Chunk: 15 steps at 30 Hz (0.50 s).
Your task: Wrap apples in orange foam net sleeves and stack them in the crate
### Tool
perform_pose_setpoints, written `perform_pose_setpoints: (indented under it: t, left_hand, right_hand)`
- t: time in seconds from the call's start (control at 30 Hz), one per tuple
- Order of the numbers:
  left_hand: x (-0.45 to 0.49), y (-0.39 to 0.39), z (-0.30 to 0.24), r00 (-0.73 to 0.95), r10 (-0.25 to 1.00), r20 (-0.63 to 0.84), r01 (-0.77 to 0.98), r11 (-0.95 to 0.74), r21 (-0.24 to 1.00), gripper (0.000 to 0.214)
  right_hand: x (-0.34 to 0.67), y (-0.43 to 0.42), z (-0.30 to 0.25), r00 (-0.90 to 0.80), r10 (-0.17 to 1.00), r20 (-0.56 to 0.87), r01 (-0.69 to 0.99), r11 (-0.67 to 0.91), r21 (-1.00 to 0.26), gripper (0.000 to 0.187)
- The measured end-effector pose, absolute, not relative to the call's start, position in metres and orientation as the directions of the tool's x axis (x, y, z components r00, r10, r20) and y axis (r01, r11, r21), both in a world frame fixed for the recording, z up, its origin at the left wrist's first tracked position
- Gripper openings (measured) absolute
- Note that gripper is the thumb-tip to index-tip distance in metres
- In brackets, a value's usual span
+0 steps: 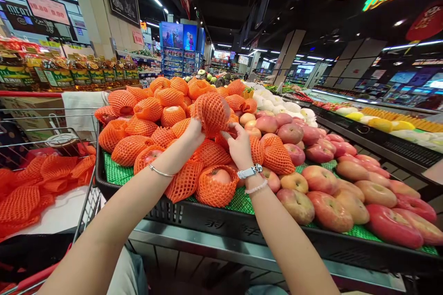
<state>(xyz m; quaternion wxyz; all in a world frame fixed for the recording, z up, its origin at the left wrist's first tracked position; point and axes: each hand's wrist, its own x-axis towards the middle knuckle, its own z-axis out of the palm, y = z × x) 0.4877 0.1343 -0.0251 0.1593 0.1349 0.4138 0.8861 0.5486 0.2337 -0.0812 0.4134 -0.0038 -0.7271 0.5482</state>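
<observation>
"Presently, where is the netted fruit (pixel 211 114)?"

"Raised over the near side of the display, above the netted pile (pixel 173 97). Bare apples (pixel 321 209) lie to the right, in the same black tray (pixel 194 219)."

"State of the fingers?"

"Left hand (pixel 198 131): wrapped against the lower left of the fruit, holding it up; fingertips hidden behind it. Right hand (pixel 240 145): thumb and forefinger nearly together at the net's lower right, only a small gap between them. Cannot tell whether they have hold of the mesh."

"Step, then?"

"Judged: handling the orange foam net around the fruit. On or off, undetermined; the fruit is slightly blurred."

"Method notes?"

"3 points. 1: let the left palm carry the weight without squeezing, since the skin probably bruises. 2: pinch only the net's edge with the right fingers and ease it around in small pulls; thin foam would likely tear if tugged at 1 spot. 3: work low over the netted pile, so that a slip means a short, padded drop."
</observation>
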Motion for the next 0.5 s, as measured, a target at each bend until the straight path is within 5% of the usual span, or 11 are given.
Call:
perform_pose_setpoints:
  t: [0.5]
  left_hand:
    - [0.488,0.133,-0.019,-0.914,0.395,0.092,-0.181,-0.601,0.779,0.035]
  right_hand:
    - [0.559,0.242,-0.071,-0.594,0.364,0.718,-0.641,0.325,-0.695,0.013]
